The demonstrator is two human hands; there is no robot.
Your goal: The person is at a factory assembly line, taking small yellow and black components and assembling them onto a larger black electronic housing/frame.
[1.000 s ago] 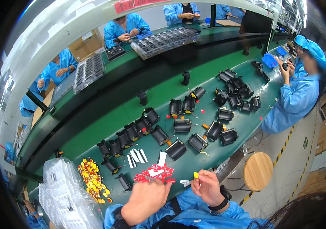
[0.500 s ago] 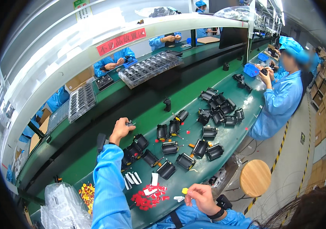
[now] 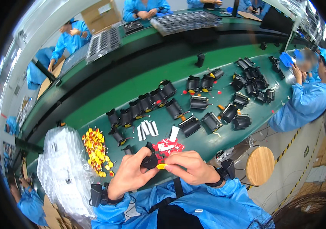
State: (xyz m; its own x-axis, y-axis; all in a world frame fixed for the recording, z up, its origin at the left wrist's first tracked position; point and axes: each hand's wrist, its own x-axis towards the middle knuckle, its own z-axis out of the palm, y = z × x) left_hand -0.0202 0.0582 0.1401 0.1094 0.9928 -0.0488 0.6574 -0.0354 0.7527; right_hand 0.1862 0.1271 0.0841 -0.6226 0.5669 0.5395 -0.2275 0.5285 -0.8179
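Observation:
My left hand (image 3: 130, 175) is closed round a black plastic part (image 3: 148, 161) with a rounded end, held close to my body over the table's near edge. Thumb and fingers of my right hand (image 3: 193, 168) pinch a small yellow disc (image 3: 161, 166), which is at the lower edge of the black part; whether it touches cannot be made out. Just beyond my hands is a pile of red pieces (image 3: 168, 146) with a white strip on top. Several white strips (image 3: 147, 129) lie farther off. A row of black plastic housings (image 3: 145, 102) stands beyond them.
Yellow discs (image 3: 95, 150) form a heap at left, beside a clear plastic bag (image 3: 61, 168). More black housings (image 3: 212, 121) spread across the right. A green conveyor belt (image 3: 151, 82) runs behind. A co-worker (image 3: 304, 101) sits at right, near a round wooden stool (image 3: 260, 164).
My left hand has come back from the far row to my body and now holds a black part. My right hand has moved left with the yellow disc to meet it. The view has shifted.

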